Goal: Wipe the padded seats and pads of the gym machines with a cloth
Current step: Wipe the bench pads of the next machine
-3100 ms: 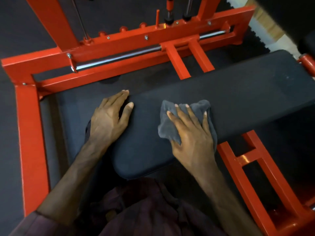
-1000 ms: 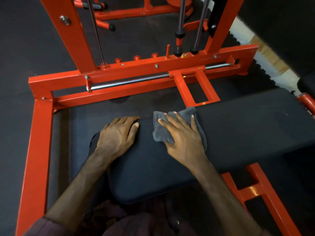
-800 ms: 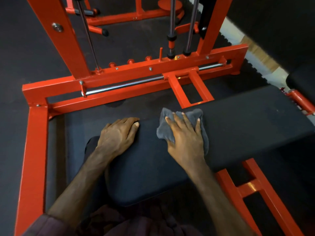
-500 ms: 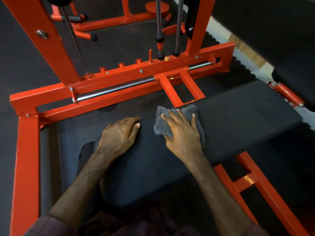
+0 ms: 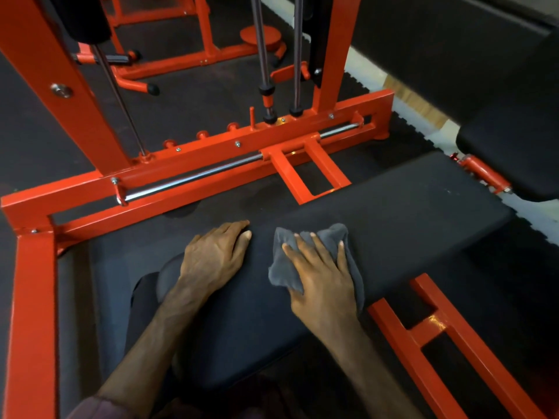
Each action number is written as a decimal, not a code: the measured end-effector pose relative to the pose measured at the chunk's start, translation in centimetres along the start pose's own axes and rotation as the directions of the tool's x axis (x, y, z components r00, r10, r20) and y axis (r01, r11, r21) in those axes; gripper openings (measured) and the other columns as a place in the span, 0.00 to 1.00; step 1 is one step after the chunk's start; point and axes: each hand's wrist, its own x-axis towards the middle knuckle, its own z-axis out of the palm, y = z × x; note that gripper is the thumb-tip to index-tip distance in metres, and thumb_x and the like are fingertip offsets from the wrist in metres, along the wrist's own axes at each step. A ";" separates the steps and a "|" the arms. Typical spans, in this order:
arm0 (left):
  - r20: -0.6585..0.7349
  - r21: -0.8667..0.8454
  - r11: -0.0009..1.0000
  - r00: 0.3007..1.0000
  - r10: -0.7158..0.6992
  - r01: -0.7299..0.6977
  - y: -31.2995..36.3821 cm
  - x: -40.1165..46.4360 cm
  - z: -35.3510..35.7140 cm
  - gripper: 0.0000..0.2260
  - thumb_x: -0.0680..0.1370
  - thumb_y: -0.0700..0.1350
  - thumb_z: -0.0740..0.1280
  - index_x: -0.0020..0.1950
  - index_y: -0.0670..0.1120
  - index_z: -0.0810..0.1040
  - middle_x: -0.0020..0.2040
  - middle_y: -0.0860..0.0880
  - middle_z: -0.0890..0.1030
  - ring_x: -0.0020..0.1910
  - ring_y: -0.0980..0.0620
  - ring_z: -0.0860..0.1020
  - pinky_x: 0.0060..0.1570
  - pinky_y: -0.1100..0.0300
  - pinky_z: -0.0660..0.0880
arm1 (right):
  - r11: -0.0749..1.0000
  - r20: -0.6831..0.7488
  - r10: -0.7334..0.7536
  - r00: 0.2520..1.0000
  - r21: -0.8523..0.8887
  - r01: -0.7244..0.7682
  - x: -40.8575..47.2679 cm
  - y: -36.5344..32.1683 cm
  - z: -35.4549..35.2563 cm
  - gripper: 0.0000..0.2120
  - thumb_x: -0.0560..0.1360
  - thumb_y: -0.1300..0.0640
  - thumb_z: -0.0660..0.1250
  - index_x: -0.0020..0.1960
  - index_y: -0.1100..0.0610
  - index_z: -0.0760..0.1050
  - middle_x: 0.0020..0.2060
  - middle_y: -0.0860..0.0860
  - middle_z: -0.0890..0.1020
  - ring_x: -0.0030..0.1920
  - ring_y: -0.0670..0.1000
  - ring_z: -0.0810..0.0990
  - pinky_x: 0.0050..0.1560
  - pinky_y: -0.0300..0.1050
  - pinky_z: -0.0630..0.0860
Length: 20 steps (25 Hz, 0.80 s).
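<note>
1. Far to the left of the left hand, the red frame (image 5: 31,313) of the machine runs along the floor towards the person, meeting a cross beam at the corner.
2. Beyond the left hand, a chrome rod (image 5: 193,178) lies along that cross beam, and thin steel guide rods (image 5: 261,46) rise from the beam further back.
3. The left hand (image 5: 211,261) rests palm down on the near left part of the padded bench (image 5: 408,219), its fingers relaxed and lying over the far edge of the pad; it holds nothing.
4. A dark red sleeve (image 5: 99,408) shows at the bottom, on the left forearm.
5. Just right of the left hand, not touching it, a grey cloth (image 5: 335,240) lies bunched on the black pad.
6. The right hand (image 5: 323,279) presses flat on the cloth with fingers spread and fairly straight, the cloth showing beyond the fingertips and down both sides of the hand.
7. To the right of the right hand, the pad stretches away bare to its far end.
8. Below and to the right of the right hand, red support rails (image 5: 438,343) run under the bench across the black rubber floor (image 5: 196,95).
9. Far right of the right hand, another black pad (image 5: 514,152) sits beside the bench end, with a red bracket (image 5: 481,173) between them.
</note>
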 end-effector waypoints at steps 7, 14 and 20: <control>0.032 -0.021 0.999 0.999 0.034 -0.034 2.6 2.0 0.5 0.20 0.87 0.60 0.54 0.74 0.56 0.74 0.72 0.55 0.78 0.66 0.46 0.80 0.61 0.46 0.77 | 0.995 -0.040 0.097 0.995 0.031 -0.095 0.6 3.9 -0.3 0.32 0.69 0.54 0.63 0.75 0.48 0.75 0.75 0.47 0.74 0.79 0.51 0.67 0.78 0.65 0.61; 0.038 0.001 0.999 0.998 0.054 -0.054 3.2 2.7 0.7 0.21 0.87 0.61 0.52 0.76 0.57 0.73 0.73 0.55 0.78 0.67 0.47 0.80 0.59 0.47 0.78 | 0.995 -0.047 0.072 0.996 0.074 -0.068 0.9 2.5 -0.7 0.32 0.67 0.56 0.71 0.72 0.49 0.77 0.73 0.46 0.76 0.78 0.51 0.69 0.77 0.66 0.63; 0.047 -0.001 0.998 0.997 0.058 -0.058 3.9 3.0 0.4 0.22 0.86 0.63 0.51 0.74 0.58 0.73 0.72 0.56 0.78 0.66 0.47 0.80 0.58 0.47 0.78 | 0.995 -0.079 -0.001 0.997 0.095 0.009 -3.8 1.9 -1.3 0.32 0.68 0.54 0.65 0.72 0.50 0.77 0.74 0.46 0.75 0.79 0.51 0.67 0.77 0.66 0.63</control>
